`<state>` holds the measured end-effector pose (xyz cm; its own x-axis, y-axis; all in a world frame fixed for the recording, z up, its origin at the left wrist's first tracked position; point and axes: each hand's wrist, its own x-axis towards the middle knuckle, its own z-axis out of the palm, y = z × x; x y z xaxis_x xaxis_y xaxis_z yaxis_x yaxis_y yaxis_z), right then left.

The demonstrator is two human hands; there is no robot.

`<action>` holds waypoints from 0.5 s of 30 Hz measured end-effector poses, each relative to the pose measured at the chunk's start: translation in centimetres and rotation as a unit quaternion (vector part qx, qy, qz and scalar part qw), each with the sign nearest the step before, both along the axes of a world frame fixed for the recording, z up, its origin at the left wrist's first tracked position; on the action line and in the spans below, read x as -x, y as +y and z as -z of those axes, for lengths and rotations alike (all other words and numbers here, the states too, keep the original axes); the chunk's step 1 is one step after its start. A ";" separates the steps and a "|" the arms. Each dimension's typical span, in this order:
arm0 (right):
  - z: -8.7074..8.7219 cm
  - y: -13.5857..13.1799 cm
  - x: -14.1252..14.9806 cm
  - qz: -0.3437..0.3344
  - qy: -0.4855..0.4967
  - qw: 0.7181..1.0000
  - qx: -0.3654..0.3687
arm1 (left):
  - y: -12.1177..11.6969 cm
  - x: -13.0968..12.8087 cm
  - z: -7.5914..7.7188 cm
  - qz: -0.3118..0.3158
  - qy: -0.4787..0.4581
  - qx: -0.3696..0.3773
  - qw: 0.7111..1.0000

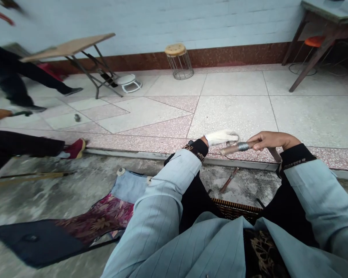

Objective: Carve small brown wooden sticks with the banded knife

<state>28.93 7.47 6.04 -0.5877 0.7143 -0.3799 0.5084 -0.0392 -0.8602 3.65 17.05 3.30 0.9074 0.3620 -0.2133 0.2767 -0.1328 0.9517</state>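
Observation:
My right hand (271,139) is bare and closed around a wooden tool handle (230,150), which points left over the edge of the tiled step. Silver wire (243,146) is wound around the handle close to my fingers. What sits at the tool's other end is mostly hidden by the hand. My left hand (222,137) wears a white knitted glove and hovers just behind the handle's free end. Its fingers stretch to the right with the tips slightly bent, and no object shows in them. Below, a thin reddish-brown tool (229,180) lies on the concrete.
Between my legs is the edge of a woven wicker item (234,208). A patterned cloth (104,216) spreads to my left. Two people's legs (26,143) show farther left. A folding table (69,48), a wire stool (179,61) and a dark table (330,23) stand along the wall.

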 end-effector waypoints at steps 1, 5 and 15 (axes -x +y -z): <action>-0.3 -0.1 0.0 0.046 0.030 0.998 -0.009 | 0.2 0.1 0.1 -0.011 -0.023 0.003 1.000; -0.9 -0.1 0.8 0.280 0.165 0.943 -0.077 | 0.2 0.3 0.1 -0.004 -0.059 0.014 0.998; 1.1 1.0 -0.3 0.308 -0.257 0.898 -0.181 | -1.1 -0.1 -0.1 0.002 0.001 0.004 1.000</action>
